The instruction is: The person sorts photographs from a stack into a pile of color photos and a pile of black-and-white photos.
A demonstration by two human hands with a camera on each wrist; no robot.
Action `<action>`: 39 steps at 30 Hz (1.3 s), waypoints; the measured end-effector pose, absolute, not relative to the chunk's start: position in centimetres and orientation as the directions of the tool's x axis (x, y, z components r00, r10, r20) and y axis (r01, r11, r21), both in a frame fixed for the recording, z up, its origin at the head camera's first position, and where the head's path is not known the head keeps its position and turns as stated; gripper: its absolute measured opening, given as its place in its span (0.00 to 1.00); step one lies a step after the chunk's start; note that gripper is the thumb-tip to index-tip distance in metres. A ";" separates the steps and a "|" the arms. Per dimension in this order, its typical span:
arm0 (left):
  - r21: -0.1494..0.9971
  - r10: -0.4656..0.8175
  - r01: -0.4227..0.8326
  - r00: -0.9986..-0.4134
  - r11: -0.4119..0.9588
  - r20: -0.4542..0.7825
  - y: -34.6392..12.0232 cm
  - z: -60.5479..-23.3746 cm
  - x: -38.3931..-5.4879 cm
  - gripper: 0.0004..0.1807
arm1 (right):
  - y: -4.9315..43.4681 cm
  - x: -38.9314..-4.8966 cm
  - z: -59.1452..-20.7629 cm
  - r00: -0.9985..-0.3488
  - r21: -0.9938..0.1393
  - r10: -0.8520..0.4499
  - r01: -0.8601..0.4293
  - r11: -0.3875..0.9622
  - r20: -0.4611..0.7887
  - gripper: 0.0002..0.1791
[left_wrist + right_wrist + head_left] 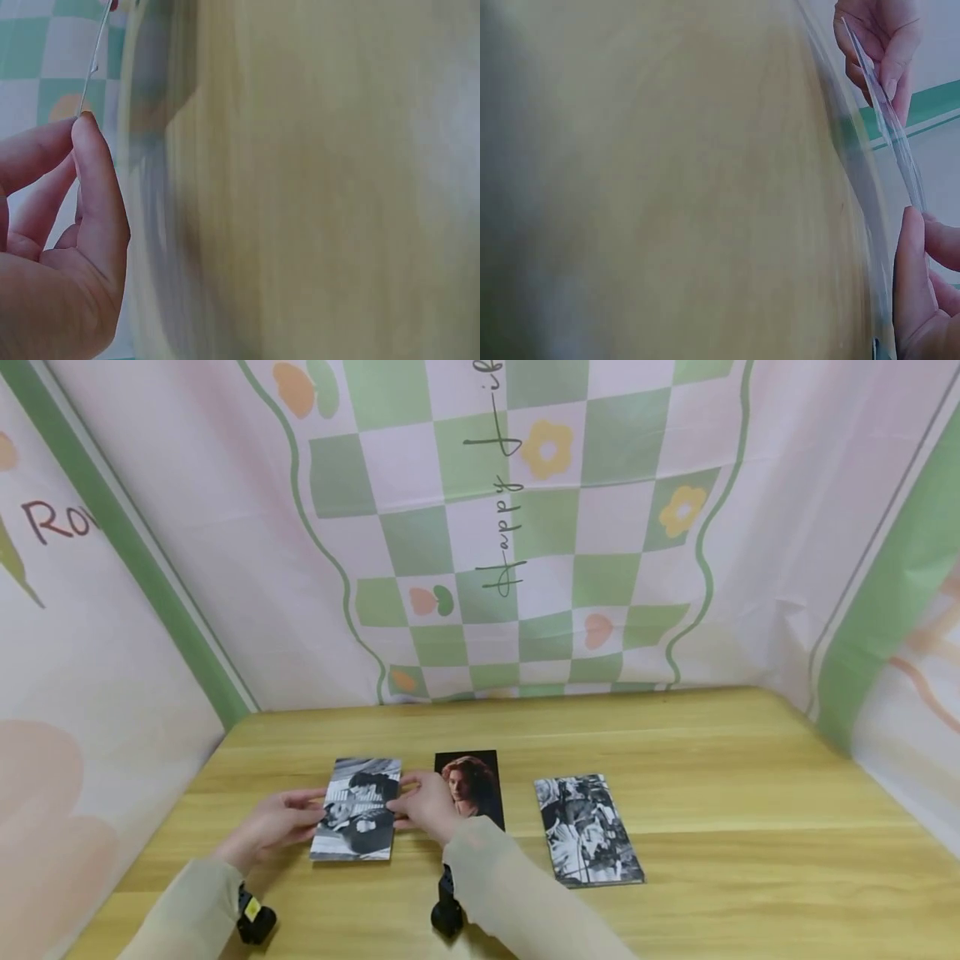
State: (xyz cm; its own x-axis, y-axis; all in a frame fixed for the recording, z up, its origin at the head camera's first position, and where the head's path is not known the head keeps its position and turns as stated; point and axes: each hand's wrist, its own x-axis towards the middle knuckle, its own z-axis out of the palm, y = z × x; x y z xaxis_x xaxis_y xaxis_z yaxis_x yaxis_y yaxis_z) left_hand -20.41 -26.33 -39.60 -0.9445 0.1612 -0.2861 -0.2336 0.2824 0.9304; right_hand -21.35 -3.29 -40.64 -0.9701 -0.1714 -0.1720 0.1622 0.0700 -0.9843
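Observation:
Both hands hold a black-and-white photo card (356,822) over the left part of the table. My left hand (272,823) pinches its left edge between thumb and fingers. On the opposite edge, my right hand (429,803) pinches it the same way. The left wrist view shows the card (94,64) edge-on, rising from the left hand's (75,247) fingertips. Seen in the right wrist view, the card (892,127) spans between the two hands. Behind the right hand lies a dark colour photo card (480,772), its lower left part covered by that hand.
To the right, a black-and-white photo card pile (588,831) lies slightly turned on the wooden table (735,827). A printed cloth (517,527) with green checks hangs behind the table's far edge. More cloth hangs at both sides.

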 end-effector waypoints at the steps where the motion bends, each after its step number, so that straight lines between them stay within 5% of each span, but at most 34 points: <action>1: 0.928 0.159 -0.233 -0.945 0.292 -0.287 -26.4 -39.6 -20.4 0.28 | -3.4 -21.4 -40.6 -0.970 -0.984 -0.171 0.167 0.066 -0.176 0.23; 22: 0.881 0.061 -0.231 -0.958 0.413 -0.279 -26.0 -40.2 -20.8 0.23 | -3.8 -21.5 -40.4 -0.973 -0.949 -0.116 0.162 0.272 -0.200 0.24; 39: 0.867 0.042 -0.201 -0.968 0.455 -0.247 -26.0 -39.3 -20.6 0.21 | -3.7 -21.8 -40.5 -0.971 -0.944 -0.138 0.147 0.296 -0.195 0.24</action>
